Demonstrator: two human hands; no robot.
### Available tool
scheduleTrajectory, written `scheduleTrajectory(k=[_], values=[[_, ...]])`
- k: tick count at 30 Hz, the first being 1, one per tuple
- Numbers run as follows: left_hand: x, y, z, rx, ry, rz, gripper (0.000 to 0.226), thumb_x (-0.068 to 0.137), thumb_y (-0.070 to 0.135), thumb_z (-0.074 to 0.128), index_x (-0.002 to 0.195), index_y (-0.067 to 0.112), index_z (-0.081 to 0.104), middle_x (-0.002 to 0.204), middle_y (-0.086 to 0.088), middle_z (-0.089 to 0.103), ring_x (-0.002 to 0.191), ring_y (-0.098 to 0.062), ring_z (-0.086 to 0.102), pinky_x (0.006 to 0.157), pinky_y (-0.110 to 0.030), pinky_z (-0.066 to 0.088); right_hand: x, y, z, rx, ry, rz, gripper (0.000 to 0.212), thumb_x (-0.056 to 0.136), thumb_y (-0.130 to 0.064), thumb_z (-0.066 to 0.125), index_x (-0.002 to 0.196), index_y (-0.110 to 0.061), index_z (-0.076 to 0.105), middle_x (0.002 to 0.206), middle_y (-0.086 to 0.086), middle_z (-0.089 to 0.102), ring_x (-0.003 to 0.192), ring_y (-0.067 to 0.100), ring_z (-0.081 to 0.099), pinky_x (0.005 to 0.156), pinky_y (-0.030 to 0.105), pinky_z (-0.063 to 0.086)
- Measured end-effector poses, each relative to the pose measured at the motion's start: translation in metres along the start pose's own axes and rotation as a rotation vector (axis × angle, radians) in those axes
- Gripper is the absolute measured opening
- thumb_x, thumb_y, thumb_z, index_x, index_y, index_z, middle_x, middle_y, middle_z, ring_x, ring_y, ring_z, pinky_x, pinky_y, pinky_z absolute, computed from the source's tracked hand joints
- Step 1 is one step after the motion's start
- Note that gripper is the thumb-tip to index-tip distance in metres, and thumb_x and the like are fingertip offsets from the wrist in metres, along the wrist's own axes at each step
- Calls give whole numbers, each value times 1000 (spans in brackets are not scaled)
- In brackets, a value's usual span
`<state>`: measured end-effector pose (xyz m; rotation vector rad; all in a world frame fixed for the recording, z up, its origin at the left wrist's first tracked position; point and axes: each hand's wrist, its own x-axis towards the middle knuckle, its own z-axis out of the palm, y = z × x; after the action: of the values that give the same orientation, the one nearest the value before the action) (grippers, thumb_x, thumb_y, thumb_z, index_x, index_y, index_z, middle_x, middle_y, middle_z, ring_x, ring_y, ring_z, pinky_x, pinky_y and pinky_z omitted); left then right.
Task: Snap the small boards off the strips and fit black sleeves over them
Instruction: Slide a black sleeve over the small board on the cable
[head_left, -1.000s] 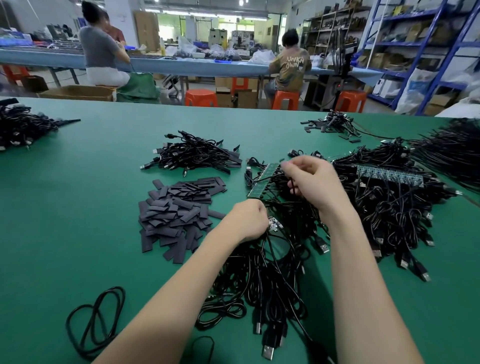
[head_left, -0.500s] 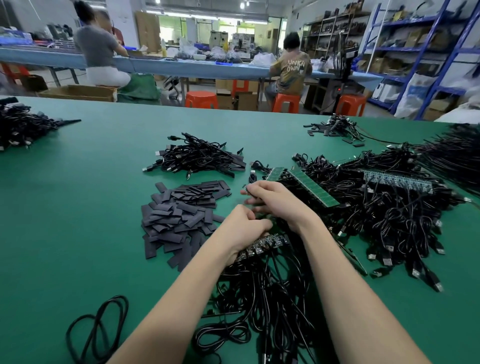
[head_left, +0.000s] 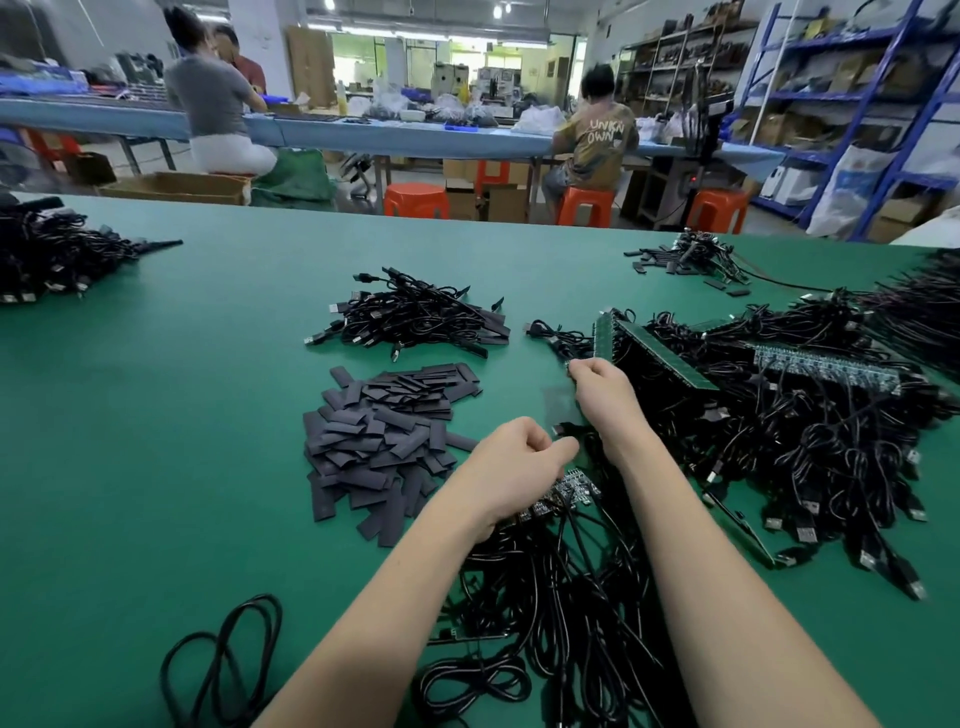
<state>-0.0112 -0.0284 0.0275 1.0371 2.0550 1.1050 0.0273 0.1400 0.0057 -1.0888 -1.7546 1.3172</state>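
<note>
My left hand (head_left: 519, 462) grips the end of a strip of small boards (head_left: 569, 493) whose black cables hang toward me. My right hand (head_left: 605, 397) is a little beyond it. Its fingertips pinch a small board (head_left: 570, 368); much of the board is hidden by the fingers. A blurred cable runs between the two hands. A heap of flat black sleeves (head_left: 384, 441) lies just left of my hands. More green board strips (head_left: 660, 358) rest on the big tangle of cables (head_left: 805, 441) to the right.
A pile of sleeved cables (head_left: 410, 317) lies beyond the sleeves. A loose cable loop (head_left: 223, 665) lies at the near left, and another cable pile (head_left: 52, 260) at the far left. A small pile (head_left: 691, 260) sits at the back right. People work at a bench behind.
My hands were pressed together on the strip; my right hand has now pulled away from my left toward the far side, with a small board pinched in it.
</note>
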Motion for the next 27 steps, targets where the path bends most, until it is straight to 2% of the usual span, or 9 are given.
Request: scheduleTrajectory(k=[3,5,8,11,13,15,20,23,27], values=[[-4,7,-15,325,-71,198,21,96,43,57,92,23,58,83,10,62,72,-5,53,63,-23,40,-9,1,8,-92,13,-60,18,98,-29,57,83,-20,62,82,-7,63,78,13,53,69,31,41],[-3,9,-25,367,-32,269,18,97,41,57,94,24,61,88,10,65,78,-6,58,69,-22,45,-15,-6,6,-105,-70,-76,19,94,-28,64,77,-21,66,78,-7,65,75,11,55,72,31,43],[4,6,-30,-29,178,201,12,96,35,61,97,23,63,96,6,70,89,-8,64,83,-27,50,-26,-27,-9,-58,-253,-48,14,87,-27,76,77,-17,77,68,-8,68,65,7,57,62,22,48],[12,1,-22,-533,220,36,9,97,21,63,104,16,60,104,-8,72,99,-19,71,97,-38,55,-39,-48,-20,-54,-389,-26,10,83,-28,81,83,-18,81,67,-10,69,51,2,53,49,14,44],[14,-1,-17,-771,173,-13,12,98,13,63,108,9,58,106,-12,72,94,-18,74,89,-29,59,-45,-57,-22,-5,-423,-14,6,84,-23,81,79,-19,80,65,-9,68,49,3,52,50,17,47],[12,-1,-14,-971,86,-13,13,99,7,62,110,3,57,96,-10,77,85,-17,76,76,-23,60,-50,-64,-22,21,-438,-2,8,84,-18,81,77,-19,78,64,-5,66,49,6,53,51,18,50],[6,-4,-10,-1163,-34,-1,13,98,6,62,109,3,56,88,-8,78,84,-22,76,73,-27,61,-57,-76,-25,-137,-410,-49,9,85,-15,79,77,-16,76,67,1,65,55,7,62,57,23,56],[6,-3,-8,-1222,-78,-26,6,99,1,59,103,3,56,90,-10,75,83,-21,76,71,-26,60,-60,-82,-24,-350,-352,-102,6,83,-24,78,79,-19,77,74,-1,72,68,13,70,70,33,62],[6,-3,-7,-1306,-91,-77,12,102,2,53,91,7,53,88,-8,71,71,-17,74,66,-25,60,-64,-93,-20,-599,-329,-170,14,82,-28,74,71,-20,76,70,-4,75,63,15,71,71,32,61]])
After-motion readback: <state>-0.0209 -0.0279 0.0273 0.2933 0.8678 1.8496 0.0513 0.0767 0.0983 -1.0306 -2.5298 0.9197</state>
